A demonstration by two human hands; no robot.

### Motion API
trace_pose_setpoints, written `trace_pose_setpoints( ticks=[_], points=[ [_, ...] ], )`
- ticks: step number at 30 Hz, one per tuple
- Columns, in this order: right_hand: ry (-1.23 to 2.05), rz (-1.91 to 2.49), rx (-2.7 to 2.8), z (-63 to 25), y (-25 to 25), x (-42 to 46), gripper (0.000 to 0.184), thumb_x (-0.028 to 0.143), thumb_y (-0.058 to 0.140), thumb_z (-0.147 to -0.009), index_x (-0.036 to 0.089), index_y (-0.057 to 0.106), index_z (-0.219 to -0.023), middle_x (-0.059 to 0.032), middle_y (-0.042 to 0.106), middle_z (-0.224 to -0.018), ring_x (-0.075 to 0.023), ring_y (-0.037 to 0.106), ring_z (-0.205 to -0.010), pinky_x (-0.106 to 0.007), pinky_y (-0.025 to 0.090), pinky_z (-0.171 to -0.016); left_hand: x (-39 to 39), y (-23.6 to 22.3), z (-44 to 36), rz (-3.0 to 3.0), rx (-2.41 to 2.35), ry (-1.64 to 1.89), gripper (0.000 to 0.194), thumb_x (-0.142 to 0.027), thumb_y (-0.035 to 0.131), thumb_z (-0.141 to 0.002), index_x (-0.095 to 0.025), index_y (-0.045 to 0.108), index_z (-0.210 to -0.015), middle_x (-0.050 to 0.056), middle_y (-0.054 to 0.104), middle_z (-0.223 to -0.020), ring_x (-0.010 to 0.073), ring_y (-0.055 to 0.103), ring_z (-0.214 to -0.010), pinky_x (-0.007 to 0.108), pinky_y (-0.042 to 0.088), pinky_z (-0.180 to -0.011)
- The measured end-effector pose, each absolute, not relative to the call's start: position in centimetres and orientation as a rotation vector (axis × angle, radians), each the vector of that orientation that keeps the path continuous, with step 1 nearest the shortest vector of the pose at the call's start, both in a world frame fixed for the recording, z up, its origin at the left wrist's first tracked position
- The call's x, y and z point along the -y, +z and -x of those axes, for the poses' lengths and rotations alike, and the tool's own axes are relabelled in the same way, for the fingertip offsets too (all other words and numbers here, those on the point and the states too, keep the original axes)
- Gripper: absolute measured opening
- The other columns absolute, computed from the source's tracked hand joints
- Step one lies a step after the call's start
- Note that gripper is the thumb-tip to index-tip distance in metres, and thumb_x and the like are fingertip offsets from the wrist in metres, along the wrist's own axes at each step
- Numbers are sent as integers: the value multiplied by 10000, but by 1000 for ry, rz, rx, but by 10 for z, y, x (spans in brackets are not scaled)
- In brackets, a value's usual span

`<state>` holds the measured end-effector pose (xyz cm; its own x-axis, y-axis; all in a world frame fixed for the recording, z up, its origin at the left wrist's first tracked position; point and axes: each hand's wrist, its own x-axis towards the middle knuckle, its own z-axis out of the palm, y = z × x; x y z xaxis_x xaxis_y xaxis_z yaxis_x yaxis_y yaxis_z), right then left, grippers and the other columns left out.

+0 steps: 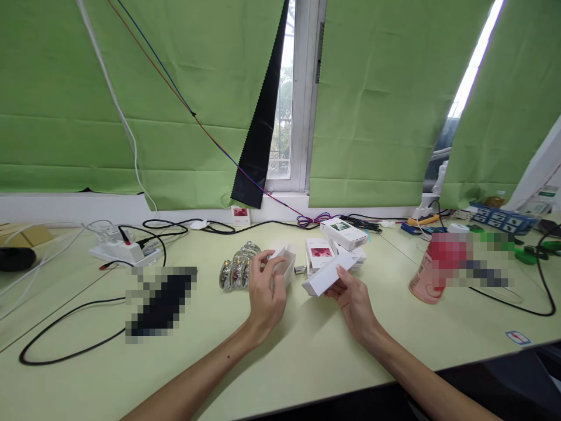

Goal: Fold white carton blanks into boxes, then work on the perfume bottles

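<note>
My left hand [268, 295] is closed round an open white box [288, 270], its fingers over the near side. In my right hand [353, 301] is a white box part [329, 278], held tilted between thumb and fingers; whether it is a lid or a sleeve I cannot tell. Left of my left hand lie several clear-wrapped round metal items [234, 272], partly hidden by the fingers. Just behind my right hand, white boxes with a red picture [319, 251] lie stacked, and a white box with a green picture [344, 233] rests on top. A small metal piece [299, 269] lies between the hands.
A white power strip [127, 251] with cables stands at the left, near a blurred dark object [164, 301]. A pink container [427, 278] stands to the right. Cables [263, 224] run along the back, beside another small white box [241, 216]. Blue trays [502, 217] sit far right.
</note>
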<state>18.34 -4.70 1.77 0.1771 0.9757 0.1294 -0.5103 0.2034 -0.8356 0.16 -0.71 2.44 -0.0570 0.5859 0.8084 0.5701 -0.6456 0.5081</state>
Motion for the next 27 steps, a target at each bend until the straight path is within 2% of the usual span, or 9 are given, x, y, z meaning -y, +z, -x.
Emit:
trace_pose_setpoints(
  ticks=[5,9,17,22,27],
  points=[
    [1149,743,760,-184,20,47,353,508,774,-784,158,734,-814,-50,701,-756,-172,607,-670,-288,490,-620,9,18,-4,-2217,-1247,1730,355,-100,398,-879,-204,667,-1086,99,567,-1214,243,548,-1155,363,517,-846],
    [1128,734,748,-185,22,48,341,501,767,-792,164,735,-831,-50,715,-789,-172,611,-679,-288,488,-619,9,17,-6,-2354,-1225,1694,350,-109,418,-890,-199,649,-1136,81,645,-1141,236,573,-1069,401,511,-891],
    [1083,706,710,-186,25,48,349,502,794,-758,174,733,-858,-44,723,-800,-173,625,-695,-283,494,-607,11,21,-5,-2411,-1226,1649,317,-127,438,-897,-181,635,-1141,54,718,-996,193,596,-812,324,510,-689],
    [1055,704,693,-187,27,49,374,506,784,-768,164,734,-912,-55,720,-834,-178,618,-716,-283,498,-606,15,19,-8,-2540,-1033,1588,312,-111,414,-890,-165,620,-1118,57,720,-953,187,618,-799,325,509,-701],
    [1035,701,712,-188,25,48,367,507,789,-756,169,727,-884,-42,706,-805,-174,607,-694,-292,493,-601,19,20,-9,-2621,-926,1620,308,-107,455,-863,-157,601,-1128,64,710,-910,185,594,-753,310,496,-647]
  ],
)
